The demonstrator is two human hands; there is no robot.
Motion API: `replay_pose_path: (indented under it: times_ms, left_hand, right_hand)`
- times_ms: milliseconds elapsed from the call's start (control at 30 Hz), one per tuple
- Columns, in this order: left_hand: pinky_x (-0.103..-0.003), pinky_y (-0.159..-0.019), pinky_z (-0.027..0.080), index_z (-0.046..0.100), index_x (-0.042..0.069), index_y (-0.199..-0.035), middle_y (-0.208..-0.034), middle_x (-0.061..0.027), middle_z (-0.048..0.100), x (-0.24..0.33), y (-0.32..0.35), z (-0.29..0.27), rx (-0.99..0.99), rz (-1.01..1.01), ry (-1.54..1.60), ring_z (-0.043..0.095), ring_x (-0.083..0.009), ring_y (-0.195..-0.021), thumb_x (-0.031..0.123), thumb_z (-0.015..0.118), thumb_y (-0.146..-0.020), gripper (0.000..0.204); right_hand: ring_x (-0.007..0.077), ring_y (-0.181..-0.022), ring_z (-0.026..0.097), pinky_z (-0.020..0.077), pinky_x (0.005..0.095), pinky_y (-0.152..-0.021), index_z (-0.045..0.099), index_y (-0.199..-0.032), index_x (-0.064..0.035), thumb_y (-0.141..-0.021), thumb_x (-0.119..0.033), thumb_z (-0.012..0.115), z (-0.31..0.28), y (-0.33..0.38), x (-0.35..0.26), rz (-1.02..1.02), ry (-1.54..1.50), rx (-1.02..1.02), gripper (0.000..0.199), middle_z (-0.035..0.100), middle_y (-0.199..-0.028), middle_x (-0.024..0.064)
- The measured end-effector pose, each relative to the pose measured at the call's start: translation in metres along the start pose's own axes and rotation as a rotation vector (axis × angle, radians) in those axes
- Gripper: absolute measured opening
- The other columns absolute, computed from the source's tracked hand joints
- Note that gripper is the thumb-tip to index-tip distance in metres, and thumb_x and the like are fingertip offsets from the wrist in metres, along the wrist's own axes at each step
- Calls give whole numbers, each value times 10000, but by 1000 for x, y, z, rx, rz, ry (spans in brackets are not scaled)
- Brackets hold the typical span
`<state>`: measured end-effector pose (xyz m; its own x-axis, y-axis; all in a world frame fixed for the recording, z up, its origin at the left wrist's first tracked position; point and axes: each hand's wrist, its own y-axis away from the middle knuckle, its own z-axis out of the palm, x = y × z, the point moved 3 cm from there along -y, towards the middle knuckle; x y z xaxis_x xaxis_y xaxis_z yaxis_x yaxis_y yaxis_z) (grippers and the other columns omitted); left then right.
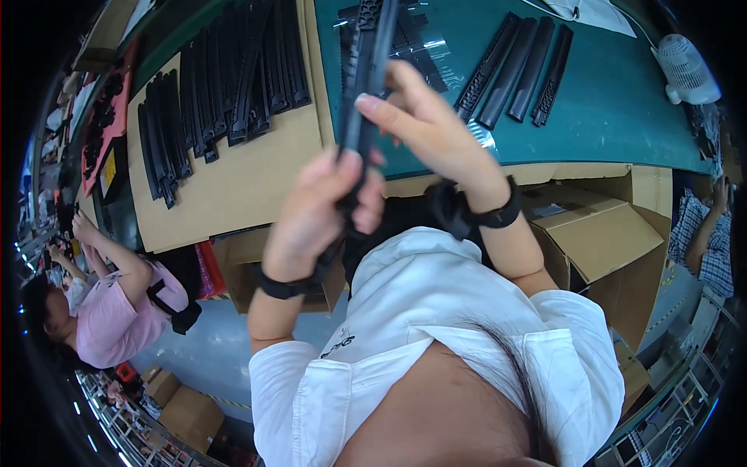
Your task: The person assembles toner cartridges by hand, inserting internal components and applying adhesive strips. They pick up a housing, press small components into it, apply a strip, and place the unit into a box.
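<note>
Both of my hands grip one long black plastic strip (pixel 359 86), raised over the table's front edge and slightly blurred. My left hand (pixel 327 194) wraps round its lower end. Higher up, my right hand (pixel 424 117) holds it with the thumb along its near face and the fingers behind. The upper end of the strip runs out at the top of the picture. Beyond it lie more black textured pieces (pixel 416 50) on clear plastic film, partly hidden by the strip. A black band circles each of my wrists.
Several similar black strips (pixel 249 78) lie in rows on a cardboard sheet (pixel 226 183) at the left. Several more (pixel 529 70) rest on the green tabletop (pixel 615 117) at the right, near a small white fan (pixel 689 68). Open cardboard boxes (pixel 599 233) stand below. A person in pink (pixel 117 311) sits at left.
</note>
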<state>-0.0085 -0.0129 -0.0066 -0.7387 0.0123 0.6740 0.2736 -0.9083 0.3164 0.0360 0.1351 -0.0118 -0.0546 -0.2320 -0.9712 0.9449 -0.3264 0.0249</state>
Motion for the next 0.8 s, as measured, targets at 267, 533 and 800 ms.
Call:
replay_pose_path:
  times_ms: [267,533,800]
  left_hand:
    - [-191,-616,422,564,21,-997,-744,-3,580,161,26,-154,742,293,-1019,516,-66,-651,221,516,-946,212]
    - [-337,-790,464,589,-2,-1064,-894,-142,634,204,30,-292,1122,256,-1662,599,-240,-842,295,566,-897,341]
    - [-393,-876,444,627,50,-1089,-1067,-164,618,111,-1,-100,745,676,-1821,573,-330,-1003,290,635,-822,359]
  right_hand:
    - [153,-819,553,475,257,-747,614,-1083,-127,-834,-7,579,-147,-23,-12,-90,1269,187,278,542,-1086,53]
    - [177,-948,586,477,275,-766,620,-1056,-121,-825,15,567,-191,-48,40,-201,1447,-4,273,550,-1079,57]
    - [348,-720,561,457,374,-661,583,-771,-23,-687,87,490,-148,-37,7,-205,1435,131,167,510,-660,136]
